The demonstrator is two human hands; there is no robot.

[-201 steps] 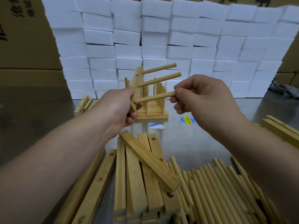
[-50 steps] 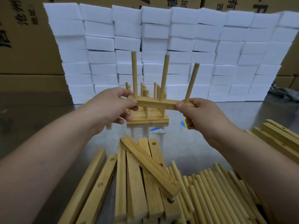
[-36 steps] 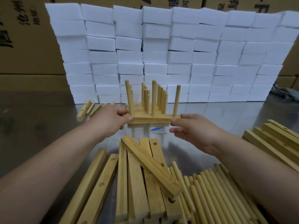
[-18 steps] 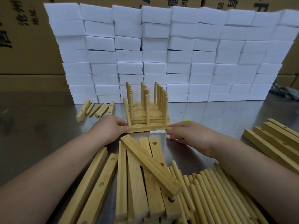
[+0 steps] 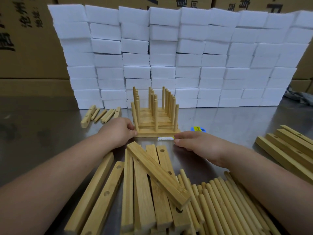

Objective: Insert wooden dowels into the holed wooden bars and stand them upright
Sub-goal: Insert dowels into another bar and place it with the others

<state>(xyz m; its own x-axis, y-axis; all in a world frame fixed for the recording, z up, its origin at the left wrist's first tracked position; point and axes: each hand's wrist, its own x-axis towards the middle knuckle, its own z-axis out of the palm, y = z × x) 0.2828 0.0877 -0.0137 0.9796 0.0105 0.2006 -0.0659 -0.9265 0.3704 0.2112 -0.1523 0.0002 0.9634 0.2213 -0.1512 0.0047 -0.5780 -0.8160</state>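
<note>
Doweled bar [image 5: 157, 133] is down on the tabletop [image 5: 228, 119], fronting the finished row [image 5: 152, 114], no longer aloft. Left hand [image 5: 118, 131] touches its left end with relaxed fingertips. Right hand [image 5: 198, 145] lies flat, empty, before the row, with loose bars [image 5: 144, 192] and dowels [image 5: 218, 200] piled nearer.

Both bare forearms reach forward. The left grip [image 5: 118, 131] sits knuckles up, fingers curled in. The right grip [image 5: 198, 145] lies palm down, fingers stretched forward-left.
</note>
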